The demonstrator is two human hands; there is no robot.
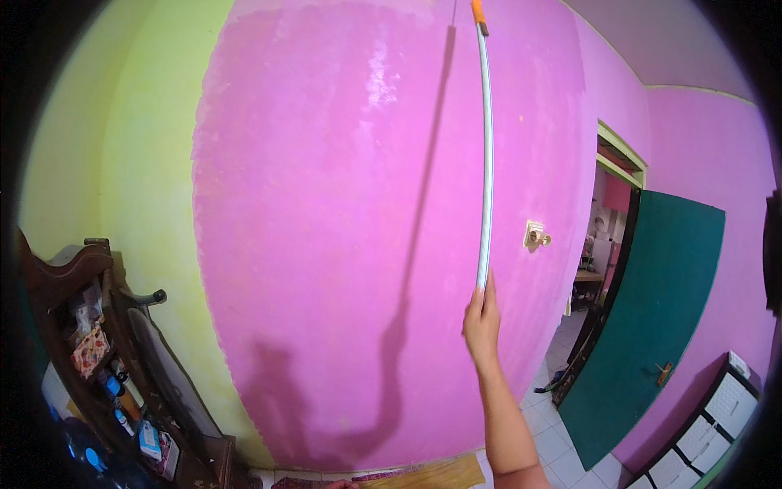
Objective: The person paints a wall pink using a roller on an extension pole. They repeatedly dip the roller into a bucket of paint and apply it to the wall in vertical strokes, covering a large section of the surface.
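Observation:
My right hand [481,327] grips the lower end of a long pale pole [487,159], held upright before the wall. At the pole's top an orange handle [479,12] is attached; whatever it carries is cut off by the upper edge of the picture. Behind it is a wall [317,214] painted pink, with uneven borders against yellow-green paint [153,183] on the left and a wet-looking shine high up. Only a small part of my left hand [342,484] shows at the bottom edge, its fingers too cut off to read. The shadow of arm and pole falls on the wall.
A white wall socket [535,235] sits right of the pole. Farther right are an open doorway, a green door [654,305] and a drawer unit [699,440]. A dark wooden dresser [110,305] with bottles and boxes stands at left. Cloth or sheeting [427,475] lies along the wall's base.

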